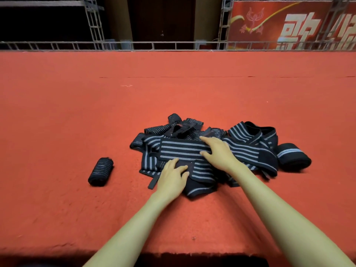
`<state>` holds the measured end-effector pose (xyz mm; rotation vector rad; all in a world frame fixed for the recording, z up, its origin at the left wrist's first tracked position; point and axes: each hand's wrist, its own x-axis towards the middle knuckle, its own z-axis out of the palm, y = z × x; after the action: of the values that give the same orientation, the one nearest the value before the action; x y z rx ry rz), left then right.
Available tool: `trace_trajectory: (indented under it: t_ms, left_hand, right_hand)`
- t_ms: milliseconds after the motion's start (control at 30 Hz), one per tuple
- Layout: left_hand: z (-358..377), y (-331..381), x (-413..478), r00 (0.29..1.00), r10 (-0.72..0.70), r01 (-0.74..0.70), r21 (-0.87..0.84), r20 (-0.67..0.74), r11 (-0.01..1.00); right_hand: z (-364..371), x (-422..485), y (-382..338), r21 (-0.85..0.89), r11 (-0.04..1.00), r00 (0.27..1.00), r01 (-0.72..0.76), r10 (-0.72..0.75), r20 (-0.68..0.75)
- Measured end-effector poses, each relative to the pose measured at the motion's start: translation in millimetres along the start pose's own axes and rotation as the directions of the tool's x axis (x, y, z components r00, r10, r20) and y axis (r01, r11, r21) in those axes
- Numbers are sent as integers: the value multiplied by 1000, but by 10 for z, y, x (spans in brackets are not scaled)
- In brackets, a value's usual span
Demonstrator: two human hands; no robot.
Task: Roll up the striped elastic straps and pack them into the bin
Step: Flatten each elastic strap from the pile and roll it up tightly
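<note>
1. Located: pile of striped straps (240,149) about midway across the red carpet (77,112), straight ahead. No bin anywhere in view.
2. Already rolled: one roll (100,171) lying apart to the left of the pile, and a fatter roll (293,157) against its right edge. Judged early in the task, with most of the pile loose and tangled.
3. Left hand (172,175): palm down on the dark end patch (191,164) of the near strap (202,174), fingers nearly straight, pressing rather than pinching. Cannot tell whether the thumb hooks under the edge.
4. Right hand (218,153): fingers spread flat across the top strap (181,149), which lies crosswise over the pile. Pinning it, not closed round it.
5. Step in hand, as judged: singling out one strap and finding its end before starting a roll.
6. To do it well:
   - Draw the chosen strap fully clear of the tangle first — rolling in place would likely drag neighbours along.
   - Lay it flat on bare carpet at the near side, with no twist along its length.
   - Begin at the end opposite the dark patch. Presumably a fastener, so best left outermost to close the roll.
   - Make the first turn tight and square, with the edges stacked.
   - Keep one palm bearing down on the roll while the other feeds strap in — elastic, so apt to spring loose if released.
7. Watch for: a loose tail snagging other straps, and the roll coning to one side.
</note>
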<state>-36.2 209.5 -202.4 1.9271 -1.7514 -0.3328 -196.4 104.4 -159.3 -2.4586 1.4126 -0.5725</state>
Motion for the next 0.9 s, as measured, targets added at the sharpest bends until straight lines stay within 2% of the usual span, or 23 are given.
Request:
trace_trajectory:
  t_ms: [67,167,267,333,467,567,667,733,800,900]
  left_hand:
    - [16,-41,-13,1000,-29,30,-22,6,999]
    - [15,-67,22,996,-49,44,-65,-71,997]
    - [-23,-44,60,979,-100,59,-228,-176,972]
    - [-61,-31,67,963,-83,-4,-321,-258,947]
    - [-120,21,8,928,32,-170,-345,-371,923]
    - [-170,15,-43,902,20,-215,-410,-431,886]
    - [-242,-67,-48,931,-19,-156,-445,-365,882]
    - [-296,-143,-55,978,-2,-83,-401,-208,912]
    - [-325,-212,-88,996,14,-42,-325,-90,945]
    - [-365,-283,-154,993,5,-41,-309,-115,950]
  right_hand:
    - [32,84,-81,29,998,998,55,-55,-10]
    - [153,84,-173,-31,993,993,117,-117,-30]
    - [289,-41,-135,-19,980,978,200,-200,-63]
    - [316,-180,-100,54,978,979,202,-200,-36]
    - [270,-404,-50,131,977,985,171,-174,15]
    - [161,-458,-68,168,976,990,141,-141,-12]
    - [47,-501,-84,244,962,993,118,-113,-34]
    - [-4,-535,-93,308,945,994,108,-105,-26]
    - [-27,-558,-127,353,932,994,87,-105,31]
    - [-12,-520,-215,348,934,987,83,-125,101]
